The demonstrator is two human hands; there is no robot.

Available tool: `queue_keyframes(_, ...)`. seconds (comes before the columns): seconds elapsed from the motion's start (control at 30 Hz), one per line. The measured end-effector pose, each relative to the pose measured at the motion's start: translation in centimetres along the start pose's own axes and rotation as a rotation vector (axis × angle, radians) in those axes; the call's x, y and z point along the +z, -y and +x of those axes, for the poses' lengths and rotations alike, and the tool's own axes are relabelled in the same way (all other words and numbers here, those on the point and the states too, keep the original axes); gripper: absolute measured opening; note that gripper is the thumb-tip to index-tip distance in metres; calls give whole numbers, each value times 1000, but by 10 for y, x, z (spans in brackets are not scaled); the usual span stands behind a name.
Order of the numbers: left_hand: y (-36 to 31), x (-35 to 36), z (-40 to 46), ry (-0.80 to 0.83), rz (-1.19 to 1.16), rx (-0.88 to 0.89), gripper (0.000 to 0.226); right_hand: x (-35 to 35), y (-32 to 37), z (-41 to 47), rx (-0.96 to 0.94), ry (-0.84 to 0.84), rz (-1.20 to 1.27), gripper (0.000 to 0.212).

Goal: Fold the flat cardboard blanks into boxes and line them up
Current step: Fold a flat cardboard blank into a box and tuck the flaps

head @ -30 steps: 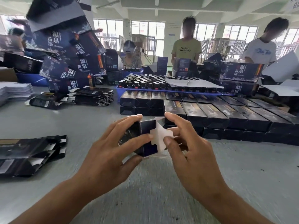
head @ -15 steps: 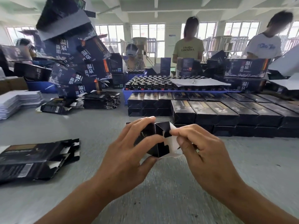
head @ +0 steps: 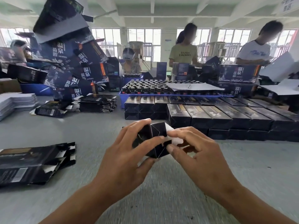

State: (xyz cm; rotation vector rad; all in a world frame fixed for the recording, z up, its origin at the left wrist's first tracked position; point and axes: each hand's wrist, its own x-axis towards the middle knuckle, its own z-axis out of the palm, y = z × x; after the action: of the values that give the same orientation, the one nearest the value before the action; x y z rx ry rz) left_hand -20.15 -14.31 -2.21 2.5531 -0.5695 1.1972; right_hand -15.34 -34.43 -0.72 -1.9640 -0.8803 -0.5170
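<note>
A small dark box [head: 157, 139] is held end-on above the grey table [head: 161, 191], its end flaps partly folded with white undersides showing. My left hand [head: 127, 157] grips its left side, thumb below and fingers over the top. My right hand [head: 197, 156] pinches the white end flap with thumb and forefinger. Finished dark boxes [head: 210, 117] lie in rows, two layers high, just behind my hands. A stack of flat dark blanks [head: 30, 162] lies at the left.
A blue tray of small dark bottles [head: 161, 89] stands behind the finished rows. More flat blanks [head: 97, 102] and a tall heap of large printed cartons [head: 71, 62] fill the far left. Several people work across the table.
The end flaps have been folded further in over the box's end, hiding most of the white flap. The view has shifted, so the hands and box appear lower and more central.
</note>
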Motion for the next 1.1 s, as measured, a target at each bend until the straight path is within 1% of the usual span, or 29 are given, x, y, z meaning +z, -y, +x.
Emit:
queue_keyframes(0.07,-2,2,0,-9,13,21,61,0,0,-1,-14,-39,-21,28)
queue_keyframes(0.1,-2,2,1,-10,20,25,61,1,0,-1,-16,-52,-32,31)
queue_keyframes(0.17,-2,2,1,-1,28,20,62,2,0,-2,6,-64,-13,41)
queue_keyframes(0.23,-2,2,1,4,30,10,61,2,1,-3,65,-70,68,51)
queue_keyframes(0.3,-3,1,1,-3,29,0,54,2,0,-4,90,-62,106,46)
queue_keyframes(0.37,-2,0,1,-18,28,-11,54,2,2,-4,57,-26,78,39)
queue_keyframes(0.4,-2,0,1,-23,22,-18,59,1,4,-4,39,-7,71,37)
queue_keyframes(0.5,-3,-2,1,-33,-7,-36,84,1,6,-3,34,11,133,28)
queue_keyframes(0.57,-6,-2,1,-33,-22,-34,93,1,6,-3,72,-20,204,16)
queue_keyframes(0.6,-7,-2,1,-30,-27,-34,95,1,6,-2,100,-34,228,14)
queue_keyframes(0.7,-12,-2,0,-17,-46,-43,93,2,6,-2,160,-22,287,18)
queue_keyframes(0.77,-13,-3,0,-8,-52,-52,90,4,6,-2,177,-13,324,16)
queue_keyframes(0.9,-13,-5,0,-10,-63,-36,81,5,6,-2,183,-48,320,12)
queue_keyframes(1.1,-17,-3,1,-28,-91,-28,84,2,9,-3,191,-87,272,7)
